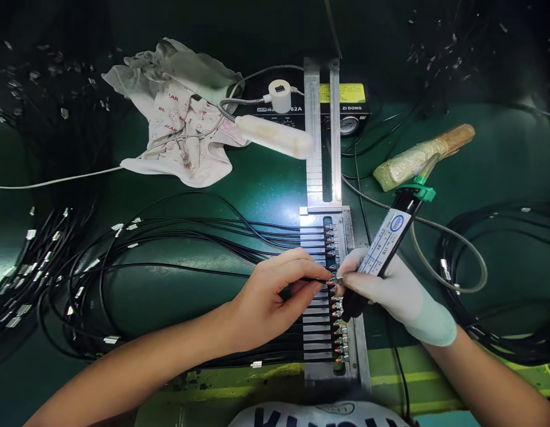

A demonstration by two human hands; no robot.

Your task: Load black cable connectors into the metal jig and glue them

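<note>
My bare left hand (272,296) pinches a thin black cable (212,270) close to its stripped, coloured tip. My right hand (406,296), in a white glove, grips a dark glue syringe (384,237) with a white label and a green cap. The syringe slants down to the left. The right thumb and forefinger meet close to the cable tip; whether they touch it I cannot tell. Under both hands lies a slotted metal jig (358,347), holding several cables in a row with small connector ends (341,350) over its slot.
A lit white lamp (275,137) hangs over the work, left of a metal rail (313,130). Behind stands a black dispenser box (357,110). A printed cloth (181,118) lies at left, a wrapped wooden stick (421,155) at right. Cable coils (74,284) spread on the green table.
</note>
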